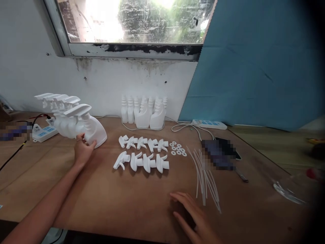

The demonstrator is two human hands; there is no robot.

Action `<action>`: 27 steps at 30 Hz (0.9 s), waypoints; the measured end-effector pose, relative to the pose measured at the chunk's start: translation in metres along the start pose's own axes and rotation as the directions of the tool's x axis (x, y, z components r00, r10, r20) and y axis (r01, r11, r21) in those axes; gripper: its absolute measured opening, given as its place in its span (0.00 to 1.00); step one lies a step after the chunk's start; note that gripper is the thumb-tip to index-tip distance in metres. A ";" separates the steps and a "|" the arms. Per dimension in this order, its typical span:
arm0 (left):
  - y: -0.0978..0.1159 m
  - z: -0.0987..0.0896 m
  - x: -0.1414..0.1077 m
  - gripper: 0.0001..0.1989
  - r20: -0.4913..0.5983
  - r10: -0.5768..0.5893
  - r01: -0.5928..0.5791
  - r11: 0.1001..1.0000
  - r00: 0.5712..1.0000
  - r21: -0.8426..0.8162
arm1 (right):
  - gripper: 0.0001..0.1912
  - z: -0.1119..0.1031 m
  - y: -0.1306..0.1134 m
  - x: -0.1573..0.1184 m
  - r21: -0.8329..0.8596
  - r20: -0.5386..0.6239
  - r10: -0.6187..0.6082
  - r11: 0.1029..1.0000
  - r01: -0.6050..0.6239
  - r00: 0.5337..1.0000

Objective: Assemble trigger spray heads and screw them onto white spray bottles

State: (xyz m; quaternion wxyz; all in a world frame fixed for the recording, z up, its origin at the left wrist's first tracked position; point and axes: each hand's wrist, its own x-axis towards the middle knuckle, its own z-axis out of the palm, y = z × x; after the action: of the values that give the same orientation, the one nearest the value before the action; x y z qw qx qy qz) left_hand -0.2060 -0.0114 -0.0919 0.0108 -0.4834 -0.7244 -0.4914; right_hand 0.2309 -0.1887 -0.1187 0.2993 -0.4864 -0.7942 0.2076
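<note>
At the left, my left hand grips the lower part of a white spray bottle that has its trigger head on; the bottle leans a little. Right behind it stands a row of several more spray bottles with heads. My right hand hovers low over or rests on the front of the table, fingers apart and nothing in them. Beyond it lie loose white trigger heads in two rows. Beside those are small white ring washers, and thin white tubes lie spread near my right hand.
Headless white bottles stand by the wall. Power strips sit at the left and back right, with cables. A dark phone and a blurred-out object lie at the right, near a clear plastic container. A blue cloth hangs behind.
</note>
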 end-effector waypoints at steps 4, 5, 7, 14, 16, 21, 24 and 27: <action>-0.015 0.007 -0.001 0.31 0.009 0.007 -0.007 1.000 1.000 0.020 | 0.18 0.001 -0.002 0.004 -0.014 0.016 -0.037 0.999 0.038 0.999; -0.017 0.007 0.000 0.32 0.016 -0.003 0.002 0.999 1.000 0.037 | 0.17 0.002 -0.003 0.005 -0.022 0.016 -0.053 0.998 0.053 0.998; -0.022 0.007 0.002 0.31 0.050 -0.033 0.028 0.995 0.998 0.091 | 0.18 0.004 -0.004 0.006 -0.046 0.025 -0.076 0.996 0.077 0.997; -0.024 0.007 0.009 0.27 0.011 -0.059 0.055 0.972 0.998 0.229 | 0.16 0.010 -0.003 0.008 -0.095 0.041 -0.067 0.993 0.070 0.997; -0.024 0.007 0.011 0.24 -0.029 -0.007 0.014 0.969 1.000 0.246 | 0.17 0.010 -0.005 0.008 -0.093 0.038 -0.046 0.994 0.049 0.998; -0.027 0.008 0.015 0.21 -0.068 0.052 -0.035 0.973 0.996 0.229 | 0.16 0.008 -0.010 0.010 -0.091 0.054 -0.028 0.995 0.033 0.998; -0.027 0.006 0.014 0.25 -0.128 0.111 -0.082 0.974 0.986 0.211 | 0.16 0.008 -0.011 0.011 -0.085 0.060 -0.027 0.996 0.032 0.998; -0.021 0.000 0.003 0.24 -0.188 0.208 -0.172 0.966 0.960 0.191 | 0.16 0.007 -0.011 0.012 -0.060 0.072 -0.033 0.997 0.037 0.997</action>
State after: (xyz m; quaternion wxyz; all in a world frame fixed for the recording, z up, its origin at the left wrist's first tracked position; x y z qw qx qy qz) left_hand -0.2224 -0.0101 -0.1050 0.1752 -0.4947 -0.7092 -0.4708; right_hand 0.2152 -0.1834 -0.1138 0.2596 -0.4737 -0.8187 0.1947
